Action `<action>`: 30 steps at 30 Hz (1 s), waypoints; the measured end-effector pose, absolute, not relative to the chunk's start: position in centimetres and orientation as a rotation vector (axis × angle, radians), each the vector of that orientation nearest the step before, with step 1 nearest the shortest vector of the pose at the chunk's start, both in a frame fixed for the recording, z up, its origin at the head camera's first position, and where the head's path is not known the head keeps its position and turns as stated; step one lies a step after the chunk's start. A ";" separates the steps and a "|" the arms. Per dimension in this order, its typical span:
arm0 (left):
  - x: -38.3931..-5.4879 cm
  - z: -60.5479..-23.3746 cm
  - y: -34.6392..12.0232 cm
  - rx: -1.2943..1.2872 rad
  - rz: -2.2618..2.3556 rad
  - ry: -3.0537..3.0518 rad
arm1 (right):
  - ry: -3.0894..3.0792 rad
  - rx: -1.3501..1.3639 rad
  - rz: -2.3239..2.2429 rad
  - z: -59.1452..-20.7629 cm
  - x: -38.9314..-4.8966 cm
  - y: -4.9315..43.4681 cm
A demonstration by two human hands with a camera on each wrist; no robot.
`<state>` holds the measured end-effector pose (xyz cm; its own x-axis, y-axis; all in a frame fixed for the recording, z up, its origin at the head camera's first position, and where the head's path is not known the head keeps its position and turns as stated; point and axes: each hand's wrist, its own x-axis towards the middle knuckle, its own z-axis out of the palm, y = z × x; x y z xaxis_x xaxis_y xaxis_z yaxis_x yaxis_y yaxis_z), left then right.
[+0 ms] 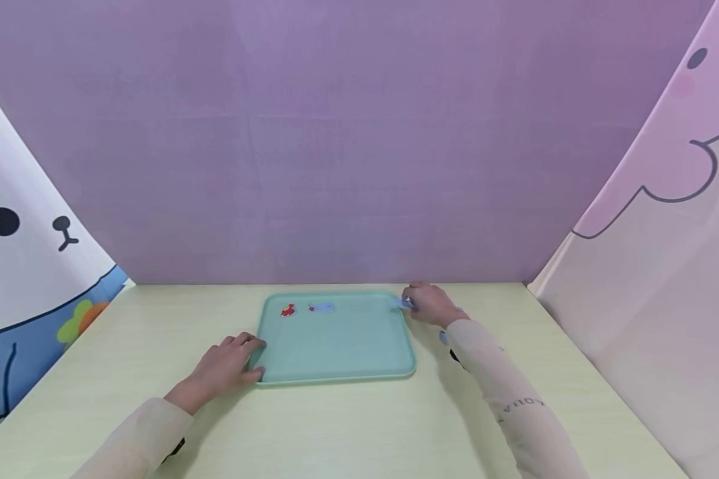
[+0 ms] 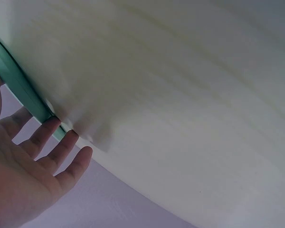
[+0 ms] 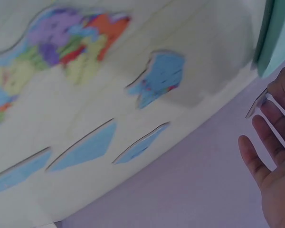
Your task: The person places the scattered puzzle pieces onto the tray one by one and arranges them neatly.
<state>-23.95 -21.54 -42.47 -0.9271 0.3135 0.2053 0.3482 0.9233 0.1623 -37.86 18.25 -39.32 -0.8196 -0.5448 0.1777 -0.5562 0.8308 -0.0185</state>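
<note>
A mint-green tray (image 1: pixel 347 346) lies on the pale wooden table. My left hand (image 1: pixel 228 364) rests at its left edge, thumb and fingertips touching the rim; the left wrist view shows the fingers fairly straight. Over the tray's back right corner, my right hand (image 1: pixel 433 306) pinches a small, flat, pale blue puzzle piece (image 1: pixel 403 303) between thumb and fingers. That puzzle piece (image 3: pixel 258 103) appears nearly edge-on in the right wrist view. At the back left inside the tray lie a red-and-yellow piece (image 1: pixel 288 310) and a pale blue piece with a red bit (image 1: pixel 323 308).
Right of the tray, mostly hidden by my right forearm, several puzzle pieces lie on the table. The right wrist view shows plain blue ones (image 3: pixel 88 146), a blue patterned one (image 3: pixel 162 76) and a multicoloured cluster (image 3: pixel 61 40). A purple cloth wall (image 1: pixel 359 146) stands behind the table.
</note>
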 end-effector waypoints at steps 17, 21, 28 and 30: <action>-24.1 -42.6 -21.6 -0.491 -0.287 -2.915 | -2.773 1.024 -0.014 -40.5 -38.5 13.6; -24.1 -42.6 -21.6 -0.494 -0.284 -2.911 | -2.758 1.065 -0.010 -40.7 -38.4 12.7; -24.0 -42.6 -21.5 -0.493 -0.290 -2.908 | -2.777 1.084 -0.041 -40.3 -38.5 11.0; -24.0 -42.6 -21.5 -0.491 -0.287 -2.910 | -2.784 1.080 -0.057 -40.3 -38.6 10.5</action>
